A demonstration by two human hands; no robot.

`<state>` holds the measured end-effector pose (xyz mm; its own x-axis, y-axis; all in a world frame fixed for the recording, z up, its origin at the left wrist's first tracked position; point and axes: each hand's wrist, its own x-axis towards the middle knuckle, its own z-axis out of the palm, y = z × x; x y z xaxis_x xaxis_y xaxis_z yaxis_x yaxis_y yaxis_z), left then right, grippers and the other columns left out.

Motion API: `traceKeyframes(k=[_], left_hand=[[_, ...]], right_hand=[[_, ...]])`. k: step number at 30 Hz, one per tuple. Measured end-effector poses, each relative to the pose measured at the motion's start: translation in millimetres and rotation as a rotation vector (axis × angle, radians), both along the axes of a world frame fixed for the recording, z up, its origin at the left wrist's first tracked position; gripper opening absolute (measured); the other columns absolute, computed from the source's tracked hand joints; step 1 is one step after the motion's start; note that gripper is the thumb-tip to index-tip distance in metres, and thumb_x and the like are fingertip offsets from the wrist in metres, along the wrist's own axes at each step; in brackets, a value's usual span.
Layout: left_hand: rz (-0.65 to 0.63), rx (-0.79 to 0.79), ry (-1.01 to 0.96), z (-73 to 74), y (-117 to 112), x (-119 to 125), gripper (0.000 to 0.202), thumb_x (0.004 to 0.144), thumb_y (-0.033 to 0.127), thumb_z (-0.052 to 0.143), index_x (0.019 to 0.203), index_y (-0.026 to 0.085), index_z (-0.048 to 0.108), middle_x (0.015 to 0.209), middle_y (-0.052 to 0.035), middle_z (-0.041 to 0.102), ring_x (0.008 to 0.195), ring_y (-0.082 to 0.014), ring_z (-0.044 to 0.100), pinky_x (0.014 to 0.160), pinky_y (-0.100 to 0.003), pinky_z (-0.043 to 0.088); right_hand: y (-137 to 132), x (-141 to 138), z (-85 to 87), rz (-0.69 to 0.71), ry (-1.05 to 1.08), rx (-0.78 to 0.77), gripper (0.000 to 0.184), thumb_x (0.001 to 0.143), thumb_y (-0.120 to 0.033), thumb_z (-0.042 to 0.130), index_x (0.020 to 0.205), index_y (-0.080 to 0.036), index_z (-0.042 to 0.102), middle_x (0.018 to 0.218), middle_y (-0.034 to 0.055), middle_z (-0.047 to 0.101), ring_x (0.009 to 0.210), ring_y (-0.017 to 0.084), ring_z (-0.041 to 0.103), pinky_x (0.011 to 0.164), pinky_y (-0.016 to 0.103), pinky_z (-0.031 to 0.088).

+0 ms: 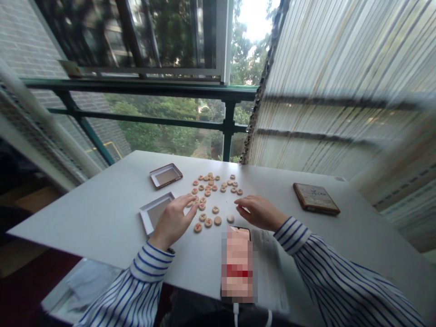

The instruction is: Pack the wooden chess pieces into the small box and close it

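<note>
Round wooden Chinese chess pieces, some with red characters and some with dark ones, lie scattered across the middle of the white table; a few show a blank face. My left hand is over the left edge of the scatter, thumb and fingers apart, its fingertips at several pieces there. To the right of the scatter, my right hand hovers low with its fingers loosely bent and apart, and nothing shows in it. A blank piece lies just below its fingertips.
A shallow open box half lies at the back left, and another open box part is partly behind my left hand. On the right is a closed flat box. A phone with a white cable lies in front, beside a clear sheet.
</note>
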<state>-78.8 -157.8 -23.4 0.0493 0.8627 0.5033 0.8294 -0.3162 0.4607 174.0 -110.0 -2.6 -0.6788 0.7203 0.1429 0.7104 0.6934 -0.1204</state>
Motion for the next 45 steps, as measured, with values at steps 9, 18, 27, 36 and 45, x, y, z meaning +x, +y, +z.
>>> traceKeyframes(k=[9,18,27,36,45], left_hand=[[0.170,-0.012,-0.011,-5.2,-16,-33,0.027,0.080,0.034,0.047,0.096,0.017,0.061,0.101,-0.0055,0.064,0.096,-0.0187,0.057,0.088,-0.032,0.043],[0.496,-0.009,0.000,-26.9,-30,-76,0.033,0.080,0.036,0.044,0.100,0.014,0.058,0.099,-0.0091,0.062,0.094,-0.0227,0.057,0.084,-0.034,0.044],[0.608,-0.180,0.036,-54.4,-36,-106,0.038,0.082,0.038,0.039,0.110,0.015,0.052,0.103,-0.0112,0.063,0.093,-0.0226,0.058,0.080,-0.033,0.044],[0.595,-0.248,0.113,-53.4,-39,-104,0.040,0.084,0.037,0.035,0.113,0.014,0.051,0.101,-0.0119,0.063,0.094,-0.0230,0.057,0.080,-0.032,0.043],[0.580,-0.200,0.080,-58.6,-37,-104,0.039,0.083,0.032,0.038,0.114,0.013,0.051,0.101,-0.0131,0.063,0.095,-0.0232,0.057,0.082,-0.034,0.043]], right_hand=[[2,-29,1.1,0.068,-0.062,-0.018,0.027,0.086,-0.026,0.040,0.102,-0.018,0.060,0.091,0.0090,0.065,0.084,0.016,0.058,0.070,0.025,0.037],[4,-66,2.4,0.152,-0.086,-0.004,0.028,0.086,-0.027,0.036,0.098,-0.019,0.059,0.087,0.0069,0.065,0.078,0.017,0.058,0.061,0.025,0.034],[10,-109,-2.1,0.107,-0.138,-0.081,0.025,0.085,-0.027,0.037,0.086,-0.019,0.061,0.080,0.0055,0.066,0.072,0.016,0.058,0.058,0.024,0.033],[17,-152,-12.8,0.075,-0.175,-0.085,0.027,0.083,-0.026,0.036,0.084,-0.017,0.062,0.082,0.0079,0.065,0.075,0.017,0.059,0.060,0.025,0.035],[22,-181,-22.7,0.029,-0.185,-0.092,0.028,0.083,-0.026,0.037,0.085,-0.015,0.062,0.087,0.0115,0.065,0.079,0.019,0.060,0.062,0.026,0.040]])
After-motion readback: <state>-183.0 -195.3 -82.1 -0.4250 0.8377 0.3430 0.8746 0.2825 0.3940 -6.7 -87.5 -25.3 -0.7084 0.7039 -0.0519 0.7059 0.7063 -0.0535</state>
